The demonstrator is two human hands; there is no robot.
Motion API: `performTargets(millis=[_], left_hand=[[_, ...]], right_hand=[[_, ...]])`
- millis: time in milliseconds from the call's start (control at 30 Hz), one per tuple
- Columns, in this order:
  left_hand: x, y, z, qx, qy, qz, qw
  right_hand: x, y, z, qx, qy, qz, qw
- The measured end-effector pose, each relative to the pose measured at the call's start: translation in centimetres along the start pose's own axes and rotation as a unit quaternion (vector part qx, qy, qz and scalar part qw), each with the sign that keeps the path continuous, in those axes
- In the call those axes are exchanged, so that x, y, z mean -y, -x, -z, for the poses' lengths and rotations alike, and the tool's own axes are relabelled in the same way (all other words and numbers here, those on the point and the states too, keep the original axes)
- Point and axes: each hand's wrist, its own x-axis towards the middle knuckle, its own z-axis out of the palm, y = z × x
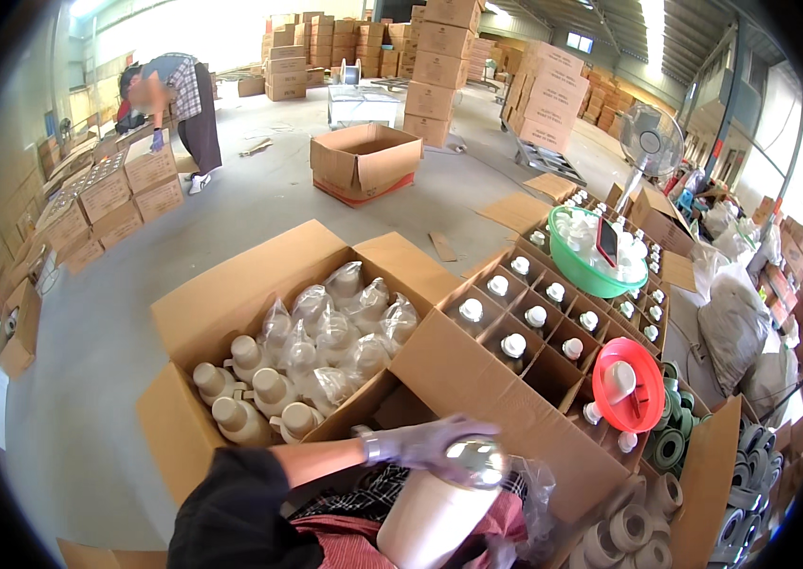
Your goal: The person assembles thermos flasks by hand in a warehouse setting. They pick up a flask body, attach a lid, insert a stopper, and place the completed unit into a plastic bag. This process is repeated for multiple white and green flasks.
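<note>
My left hand point(428, 442), in a thin grey glove, is closed over the shiny silver domed end of a white cylindrical thermos point(441, 517). The thermos leans at a slant above my lap, its silver end up and to the right. My right hand does not show. Just beyond is an open carton point(172, 396) of off-white thermoses, the farther ones wrapped in clear plastic. To the right, a divided carton point(506, 403) holds several white-topped bottles. A red bowl point(643, 419) with a white cup-shaped piece rests on it.
A green basin point(563, 256) holds white plastic pieces and a phone point(606, 242). White rings point(631, 527) and green rings point(669, 449) fill boxes at lower right. An open carton point(345, 175), stacked boxes, a fan point(653, 140) and a bending co-worker point(179, 95) are farther off.
</note>
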Motion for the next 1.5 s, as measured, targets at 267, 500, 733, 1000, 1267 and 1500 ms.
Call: performTargets(millis=[267, 500, 733, 1000, 1267, 1500], left_hand=[[11.3, 20.3, -4.7, -0.204, 0.175, 0.060, 0.961], [8.2, 16.2, -3.9, -0.240, 0.467, 0.221, 0.822], [8.1, 12.8, -2.2, -0.193, 0.413, 0.194, 0.868], [8.4, 10.4, -0.6, -0.109, 0.281, 0.144, 0.942], [10.2, 12.8, -5.7, -0.140, 0.066, 0.060, 0.986], [8.7, 11.3, -6.9, -0.224, -0.205, 0.015, 0.953]], right_hand=[[2.7, -4.2, -5.0, 0.097, -0.199, -0.006, 0.975], [3.2, -13.8, -3.7, 0.129, -0.283, 0.098, 0.945], [3.5, -16.3, -4.2, 0.138, -0.285, 0.179, 0.932], [5.1, -16.8, -3.8, 0.132, -0.330, 0.142, 0.924], [7.0, -17.6, -1.2, -0.027, -0.250, 0.092, 0.963], [8.8, -18.3, -0.6, -0.073, -0.227, 0.055, 0.970]])
